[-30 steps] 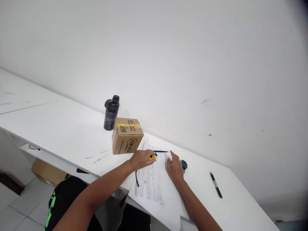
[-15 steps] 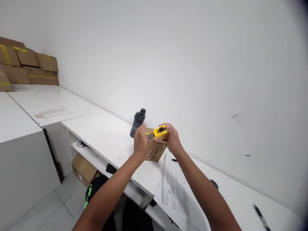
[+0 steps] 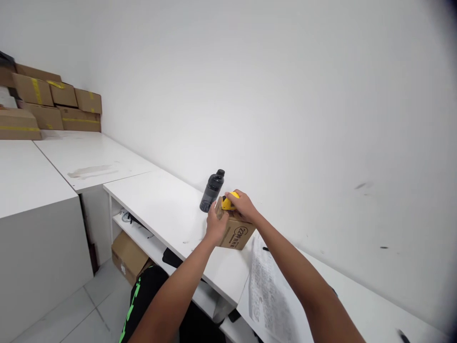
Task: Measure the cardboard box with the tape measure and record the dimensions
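A small brown cardboard box with dark printing on its front stands on the white table. My left hand grips its left upper edge, thumb toward me and fingers on the far side. My right hand is closed round a yellow tape measure with a black part, held at the top of the box. Whether any blade is pulled out is hidden by my fingers. Just behind the box and to its left, a dark bottle stands near the wall.
Printed papers lie on the table to the right, a black pen beyond them. Stacked cardboard boxes fill the far left. Another carton sits below the table near my leg. A white wall runs behind.
The tape measure has turned and come down leftward onto the box top. My left hand has shifted from near its front end to the box's left edge. The view has swung slightly left.
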Demonstrator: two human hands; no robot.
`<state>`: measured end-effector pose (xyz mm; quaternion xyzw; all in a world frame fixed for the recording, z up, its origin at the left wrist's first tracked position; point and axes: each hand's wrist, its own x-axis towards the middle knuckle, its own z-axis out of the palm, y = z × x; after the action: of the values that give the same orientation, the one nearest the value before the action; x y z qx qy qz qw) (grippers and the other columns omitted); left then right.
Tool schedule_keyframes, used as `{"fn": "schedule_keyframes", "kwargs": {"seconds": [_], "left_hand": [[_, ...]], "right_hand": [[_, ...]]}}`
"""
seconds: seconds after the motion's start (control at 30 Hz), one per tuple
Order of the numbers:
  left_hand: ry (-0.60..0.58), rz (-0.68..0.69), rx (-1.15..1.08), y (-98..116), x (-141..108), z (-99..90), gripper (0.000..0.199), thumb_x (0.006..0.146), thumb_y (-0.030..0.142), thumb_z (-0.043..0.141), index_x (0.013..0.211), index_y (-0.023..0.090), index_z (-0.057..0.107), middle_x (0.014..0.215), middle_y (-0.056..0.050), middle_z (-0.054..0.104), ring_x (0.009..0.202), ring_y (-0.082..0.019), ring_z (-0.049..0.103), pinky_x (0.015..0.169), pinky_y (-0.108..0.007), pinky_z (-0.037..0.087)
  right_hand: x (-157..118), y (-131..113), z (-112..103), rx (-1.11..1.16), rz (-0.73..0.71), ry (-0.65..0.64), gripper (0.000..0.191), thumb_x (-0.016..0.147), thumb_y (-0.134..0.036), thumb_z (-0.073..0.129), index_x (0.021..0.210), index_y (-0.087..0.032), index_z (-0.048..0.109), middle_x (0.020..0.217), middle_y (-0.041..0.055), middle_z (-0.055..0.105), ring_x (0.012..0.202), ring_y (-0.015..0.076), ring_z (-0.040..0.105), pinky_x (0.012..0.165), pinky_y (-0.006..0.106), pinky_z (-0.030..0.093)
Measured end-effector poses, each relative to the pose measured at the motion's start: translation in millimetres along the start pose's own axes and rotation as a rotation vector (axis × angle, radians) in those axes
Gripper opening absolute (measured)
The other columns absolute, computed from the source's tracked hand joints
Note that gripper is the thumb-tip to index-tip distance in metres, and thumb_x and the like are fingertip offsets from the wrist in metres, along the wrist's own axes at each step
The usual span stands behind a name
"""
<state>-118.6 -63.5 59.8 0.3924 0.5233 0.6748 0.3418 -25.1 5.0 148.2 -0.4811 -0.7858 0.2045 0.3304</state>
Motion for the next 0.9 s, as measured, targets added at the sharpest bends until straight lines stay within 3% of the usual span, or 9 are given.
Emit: {"fn": "schedule_keyframes", "kwargs": {"seconds": [0.17, 0.4, 0.73, 0.9], "left_hand": [[0.013, 0.116, 0.084, -4, 2, 8.9, 0.049, 0.084, 0.033, 0.053, 0.131, 0.018, 0.055, 0.147, -0.01, 0.044, 0.137, -0.025, 0.038, 0.115, -0.034, 0.025], [0.02, 0.161, 0.13, -3, 4, 10.3, 0.05, 0.085, 0.031, 0.052, 0.132, 0.015, 0.056, 0.149, -0.012, 0.042, 0.139, -0.026, 0.036, 0.117, -0.035, 0.023], [0.001, 0.134, 0.196, -2, 4, 9.8, 0.053, 0.089, 0.036, 0.046, 0.137, 0.014, 0.051, 0.151, -0.01, 0.039, 0.139, -0.026, 0.034, 0.116, -0.036, 0.024], [-0.006, 0.144, 0.201, -3, 4, 9.6, 0.052, 0.09, 0.035, 0.043, 0.138, 0.016, 0.05, 0.149, -0.009, 0.042, 0.139, -0.024, 0.036, 0.115, -0.033, 0.026]], "right_hand": [[-1, 31, -33, 0.127, 0.113, -0.02, 0.042, 0.075, -0.064, 0.056, 0.075, -0.022, 0.056, 0.072, 0.0005, 0.059, 0.069, 0.0173, 0.055, 0.054, 0.026, 0.044], [-10, 80, -76, 0.248, 0.172, 0.017, 0.038, 0.076, -0.056, 0.056, 0.079, -0.018, 0.059, 0.072, 0.0021, 0.061, 0.06, 0.0134, 0.054, 0.047, 0.022, 0.039], [-7, 95, -91, 0.223, 0.129, -0.031, 0.04, 0.074, -0.057, 0.06, 0.08, -0.018, 0.06, 0.073, 0.0037, 0.064, 0.059, 0.0135, 0.056, 0.048, 0.022, 0.036], [-13, 110, -90, 0.225, 0.16, 0.012, 0.04, 0.079, -0.058, 0.055, 0.083, -0.019, 0.06, 0.073, 0.003, 0.064, 0.058, 0.0132, 0.057, 0.049, 0.023, 0.039]]}}
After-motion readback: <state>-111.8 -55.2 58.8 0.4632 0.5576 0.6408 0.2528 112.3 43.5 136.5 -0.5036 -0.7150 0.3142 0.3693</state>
